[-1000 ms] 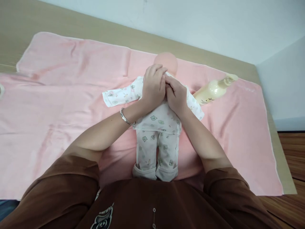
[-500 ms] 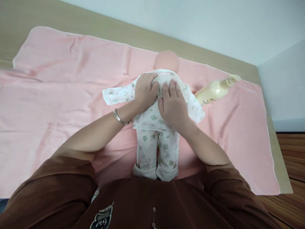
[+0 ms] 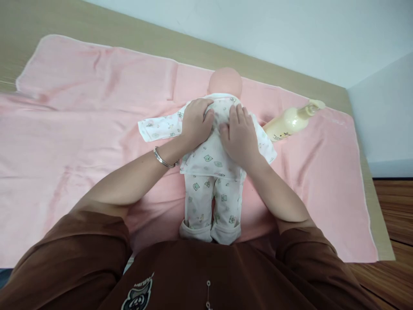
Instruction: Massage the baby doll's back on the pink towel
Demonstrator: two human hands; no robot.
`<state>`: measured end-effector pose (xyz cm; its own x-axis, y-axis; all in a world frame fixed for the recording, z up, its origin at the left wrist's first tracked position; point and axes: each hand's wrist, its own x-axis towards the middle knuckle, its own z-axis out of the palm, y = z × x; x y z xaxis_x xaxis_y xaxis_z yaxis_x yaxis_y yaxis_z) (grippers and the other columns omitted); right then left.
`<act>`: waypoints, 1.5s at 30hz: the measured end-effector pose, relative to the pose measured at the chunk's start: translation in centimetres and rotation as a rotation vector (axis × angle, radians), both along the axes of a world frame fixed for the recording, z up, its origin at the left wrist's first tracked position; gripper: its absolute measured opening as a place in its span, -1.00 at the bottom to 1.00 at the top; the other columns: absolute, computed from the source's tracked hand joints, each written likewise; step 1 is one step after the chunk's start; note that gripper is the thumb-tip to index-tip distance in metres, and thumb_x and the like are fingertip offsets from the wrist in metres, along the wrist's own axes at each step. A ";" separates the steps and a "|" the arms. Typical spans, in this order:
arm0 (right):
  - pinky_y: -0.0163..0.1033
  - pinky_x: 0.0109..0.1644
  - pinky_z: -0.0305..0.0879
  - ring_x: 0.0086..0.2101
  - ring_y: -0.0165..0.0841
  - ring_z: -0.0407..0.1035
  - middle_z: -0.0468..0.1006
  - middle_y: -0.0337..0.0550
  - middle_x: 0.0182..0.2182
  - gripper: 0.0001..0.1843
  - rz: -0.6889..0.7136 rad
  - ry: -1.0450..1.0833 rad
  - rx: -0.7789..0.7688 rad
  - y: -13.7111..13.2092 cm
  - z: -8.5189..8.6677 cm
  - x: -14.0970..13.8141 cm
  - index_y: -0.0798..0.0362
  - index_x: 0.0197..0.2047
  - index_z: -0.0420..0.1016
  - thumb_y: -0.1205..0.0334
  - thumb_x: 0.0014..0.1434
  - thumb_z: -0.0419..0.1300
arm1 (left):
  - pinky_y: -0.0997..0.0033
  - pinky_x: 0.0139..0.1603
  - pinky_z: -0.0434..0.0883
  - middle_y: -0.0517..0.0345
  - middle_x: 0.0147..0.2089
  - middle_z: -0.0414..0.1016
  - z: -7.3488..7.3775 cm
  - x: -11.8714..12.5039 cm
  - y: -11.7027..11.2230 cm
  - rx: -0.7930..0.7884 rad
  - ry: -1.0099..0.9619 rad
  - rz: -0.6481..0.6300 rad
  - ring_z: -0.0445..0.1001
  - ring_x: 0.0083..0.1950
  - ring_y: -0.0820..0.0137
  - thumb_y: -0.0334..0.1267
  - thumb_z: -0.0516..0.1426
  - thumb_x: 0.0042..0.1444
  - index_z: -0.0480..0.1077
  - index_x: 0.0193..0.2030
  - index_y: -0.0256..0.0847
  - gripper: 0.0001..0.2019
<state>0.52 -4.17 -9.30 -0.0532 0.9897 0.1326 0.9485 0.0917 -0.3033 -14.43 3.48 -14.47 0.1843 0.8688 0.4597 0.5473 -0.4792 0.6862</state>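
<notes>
A baby doll [image 3: 225, 80] in a white printed suit [image 3: 211, 181] lies face down on a pink towel [image 3: 80, 129], head away from me. My left hand [image 3: 193, 122] rests on the doll's upper back at the left shoulder, fingers curled over the cloth. My right hand [image 3: 240, 137] lies flat on the right side of the back, fingers stretched out and close together. A silver bangle [image 3: 160, 158] circles my left wrist.
A cream pump bottle [image 3: 290, 121] lies on its side on the towel just right of the doll. The towel covers a light wooden tabletop [image 3: 97, 30] set against a white wall. Wooden floor [image 3: 395, 224] shows past the table's right edge.
Both hands came down from the doll's neck onto its upper back. In the last half second the right hand slid slightly up and to the right.
</notes>
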 end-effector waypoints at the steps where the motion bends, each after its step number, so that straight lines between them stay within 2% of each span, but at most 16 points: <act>1: 0.41 0.64 -0.14 0.59 0.11 -0.09 0.06 0.27 0.59 -0.26 0.035 -0.020 0.020 -0.7 0.0 -0.7 0.29 0.56 0.11 0.08 0.44 -0.08 | -0.03 0.40 0.46 -0.07 0.18 0.66 -0.1 0.0 0.0 -0.006 -0.002 0.001 0.57 0.25 0.09 -0.22 -0.02 0.34 0.49 0.12 -0.13 -0.66; 5: 0.27 0.72 -0.32 0.61 -0.07 -0.11 0.11 -0.01 0.59 -0.31 0.212 -0.064 0.057 -0.7 -0.1 -1.1 0.12 0.54 0.23 0.18 0.40 -0.04 | -0.02 0.43 0.44 -0.06 0.20 0.64 -0.5 -0.2 0.2 -0.019 -0.016 -0.008 0.56 0.28 0.10 -0.12 -0.07 0.44 0.47 0.12 -0.07 -0.66; 7: 0.21 0.73 -0.29 0.61 -0.16 -0.10 0.12 -0.13 0.60 -0.33 0.261 -0.042 0.019 0.8 -0.1 0.3 0.03 0.52 0.27 0.18 0.39 -0.04 | -0.02 0.41 0.45 -0.05 0.17 0.65 -0.5 -0.2 0.2 -0.010 -0.009 -0.002 0.56 0.26 0.11 -0.10 -0.07 0.45 0.48 0.11 -0.05 -0.66; 9: 0.24 0.71 -0.24 0.62 -0.15 -0.14 0.05 -0.19 0.62 -0.32 0.235 -0.011 -0.020 2.4 -0.1 1.9 -0.03 0.55 0.21 0.16 0.40 -0.04 | -0.03 0.39 0.46 -0.06 0.15 0.66 -0.4 -0.1 0.2 -0.001 0.000 0.000 0.57 0.24 0.10 -0.12 -0.05 0.44 0.49 0.10 -0.08 -0.66; 12: 0.29 0.69 -0.18 0.61 -0.06 -0.14 -0.02 -0.06 0.63 -0.26 0.083 0.015 -0.038 2.7 0.1 2.4 0.07 0.61 0.06 0.11 0.43 -0.07 | -0.05 0.40 0.46 -0.07 0.17 0.65 -0.3 -0.1 0.1 -0.001 -0.007 -0.010 0.57 0.25 0.08 -0.13 -0.03 0.42 0.50 0.12 -0.10 -0.66; 14: 0.32 0.67 -0.14 0.60 0.05 -0.10 0.02 0.14 0.61 -0.24 -0.030 -0.002 -0.036 1.3 0.4 1.1 0.23 0.61 0.04 0.09 0.45 -0.08 | -0.04 0.41 0.46 -0.04 0.19 0.65 -0.4 -0.1 0.2 -0.006 -0.023 -0.010 0.56 0.27 0.09 -0.08 -0.03 0.43 0.49 0.13 -0.07 -0.66; 16: 0.34 0.66 -0.12 0.59 0.15 -0.09 0.04 0.28 0.59 -0.23 -0.054 -0.045 -0.028 -0.8 0.6 -0.9 0.34 0.58 0.08 0.08 0.45 -0.06 | -0.04 0.41 0.46 -0.03 0.19 0.65 -0.7 -0.2 0.3 -0.013 -0.036 -0.008 0.55 0.28 0.09 0.00 -0.05 0.45 0.49 0.12 -0.06 -0.63; 20: 0.36 0.70 -0.29 0.60 0.06 -0.12 0.05 0.17 0.60 -0.24 0.171 -0.105 0.006 -3.0 1.0 -3.2 0.30 0.58 0.10 0.16 0.41 0.00 | -0.10 0.37 0.47 -0.01 0.16 0.66 -1.1 -0.2 0.7 -0.010 -0.053 0.000 0.56 0.24 0.10 0.21 -0.20 0.49 0.49 0.08 -0.06 -0.44; 23: 0.30 0.72 -0.34 0.61 -0.09 -0.12 0.05 0.00 0.61 -0.29 0.242 -0.064 -0.040 -1.2 1.2 -1.7 0.18 0.57 0.15 0.19 0.42 -0.01 | -0.11 0.31 0.50 -0.03 0.11 0.67 -0.9 -0.2 0.7 0.008 -0.035 -0.005 0.58 0.18 0.11 0.24 -0.28 0.49 0.50 0.05 -0.08 -0.35; 26: 0.37 0.70 -0.35 0.63 -0.11 -0.20 0.00 -0.21 0.63 -0.34 0.200 -0.007 -0.109 1.6 1.3 0.8 -0.06 0.57 0.18 0.19 0.44 -0.02 | -0.06 0.31 0.51 -0.05 0.11 0.67 -0.3 -0.2 0.3 0.014 -0.013 -0.009 0.59 0.18 0.10 0.15 -0.17 0.51 0.50 0.06 -0.09 -0.48; 28: 0.40 0.68 -0.28 0.63 -0.07 -0.20 -0.02 -0.23 0.63 -0.35 0.142 0.024 -0.100 2.4 1.2 1.7 -0.11 0.57 0.17 0.17 0.46 -0.04 | -0.01 0.33 0.51 -0.04 0.13 0.67 -0.1 -0.2 0.1 0.018 -0.010 -0.007 0.60 0.20 0.12 0.12 -0.09 0.49 0.49 0.08 -0.07 -0.55; 33: 0.52 0.62 -0.15 0.60 0.16 -0.15 0.01 0.07 0.62 -0.30 0.021 0.018 -0.007 -0.5 0.5 -0.8 0.07 0.58 0.13 0.11 0.45 -0.02 | -0.03 0.39 0.49 -0.05 0.17 0.66 -0.6 -0.4 0.3 0.012 -0.017 -0.010 0.57 0.25 0.11 0.07 -0.07 0.49 0.50 0.12 -0.07 -0.58; 37: 0.49 0.67 -0.31 0.61 0.10 -0.22 -0.01 -0.02 0.63 -0.26 0.150 -0.061 -0.021 -2.0 0.7 -2.9 0.13 0.60 0.09 0.26 0.39 -0.02 | 0.00 0.33 0.52 0.01 0.13 0.67 -0.6 -0.6 0.4 0.003 -0.016 -0.002 0.59 0.20 0.15 0.08 -0.12 0.51 0.51 0.07 0.00 -0.57; 39: 0.43 0.70 -0.33 0.62 -0.01 -0.18 0.04 -0.13 0.62 -0.29 0.160 -0.050 -0.047 -0.9 0.8 -2.3 0.06 0.58 0.15 0.29 0.40 -0.06 | -0.02 0.30 0.52 -0.01 0.11 0.66 -0.3 -0.5 0.4 -0.001 0.011 -0.007 0.58 0.17 0.13 0.06 -0.15 0.52 0.51 0.06 -0.01 -0.55; 42: 0.39 0.69 -0.23 0.61 -0.08 -0.14 0.07 -0.28 0.61 -0.36 0.136 0.044 -0.052 1.5 0.6 -0.3 -0.10 0.53 0.25 0.22 0.44 -0.09 | -0.11 0.37 0.46 -0.13 0.16 0.62 -0.1 -0.2 0.2 0.014 0.057 -0.036 0.55 0.24 0.05 0.12 -0.19 0.50 0.49 0.13 -0.07 -0.48; 45: 0.41 0.67 -0.20 0.61 -0.06 -0.13 0.06 -0.24 0.61 -0.38 0.076 0.128 -0.020 3.2 -0.1 1.3 -0.12 0.53 0.23 0.12 0.47 -0.10 | -0.16 0.50 0.35 -0.18 0.28 0.56 0.0 0.2 -0.4 0.050 0.070 -0.056 0.47 0.37 -0.02 0.21 -0.13 0.46 0.45 0.24 -0.08 -0.45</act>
<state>1.80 -0.97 -9.44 -0.1124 0.9860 0.1231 0.8923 0.1547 -0.4242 -14.24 3.08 -14.43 0.2655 0.8324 0.4865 0.5646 -0.5432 0.6214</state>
